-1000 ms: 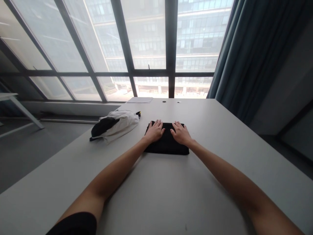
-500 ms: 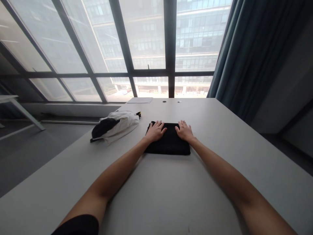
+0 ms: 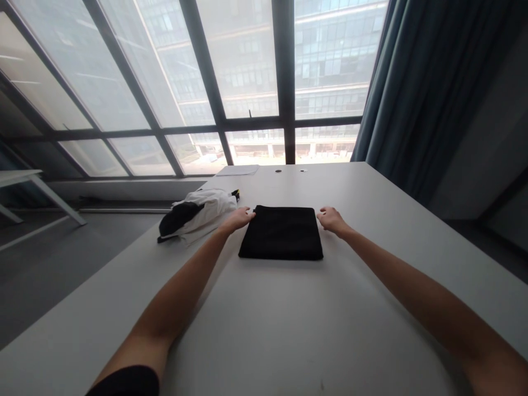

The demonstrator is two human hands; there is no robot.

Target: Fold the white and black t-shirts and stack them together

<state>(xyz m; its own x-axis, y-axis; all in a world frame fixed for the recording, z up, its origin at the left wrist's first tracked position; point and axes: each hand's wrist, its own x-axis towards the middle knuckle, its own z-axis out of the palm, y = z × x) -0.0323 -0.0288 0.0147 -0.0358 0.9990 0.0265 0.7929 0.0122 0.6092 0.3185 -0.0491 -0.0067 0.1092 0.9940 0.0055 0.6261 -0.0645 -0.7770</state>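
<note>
A black cloth, folded into a flat, neat rectangle, lies on the white table in front of me. At its far left corner is my left hand, thumb and fingers closed at the cloth's edge. My right hand is at the far right corner, its fingers curled in and the tips against the side edge. How much fabric is pinched in either hand is hidden. The cloth's top surface is smooth and uncovered.
Left of the cloth lies a crumpled white and black garment, close to my left forearm. White paper and two round table inserts are at the far edge. Beyond are windows, with a blue curtain at right and another table at left.
Both hands have slid outward from lying flat on top of the cloth to its left and right edges, and their fingers have closed. The cloth has stayed in place.
</note>
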